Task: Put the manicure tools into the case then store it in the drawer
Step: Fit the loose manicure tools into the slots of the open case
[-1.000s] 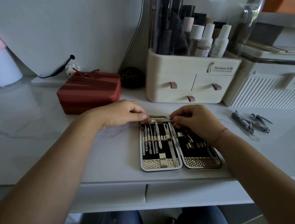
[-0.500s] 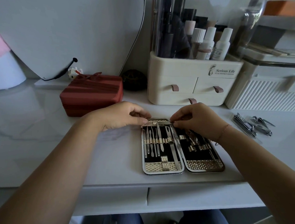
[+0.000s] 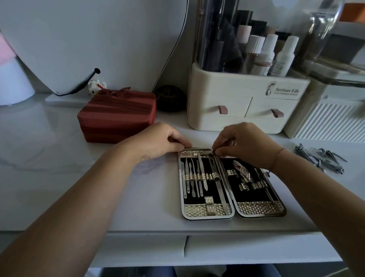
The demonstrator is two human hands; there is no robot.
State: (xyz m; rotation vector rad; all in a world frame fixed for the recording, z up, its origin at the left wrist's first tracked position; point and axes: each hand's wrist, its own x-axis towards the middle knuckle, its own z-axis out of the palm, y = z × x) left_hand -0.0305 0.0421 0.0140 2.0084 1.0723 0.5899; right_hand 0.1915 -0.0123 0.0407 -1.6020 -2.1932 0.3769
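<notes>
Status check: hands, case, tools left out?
Both hands at the top edge of the open case; left hand steadies it, right hand pinches a thin tool there. Loose tools still on the desk, right. Nothing blocking.

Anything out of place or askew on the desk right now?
Yes. A loose pile of metal manicure tools lies on the desk, to the right of the open case, not yet slotted in. In the case's left half, one long tool sits slanted while its neighbours stand straight.

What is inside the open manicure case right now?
Slim steel tools strapped in the open gold-trimmed manicure case's left half; a patterned clipper in the right. The right hand hides its upper corner.
</notes>
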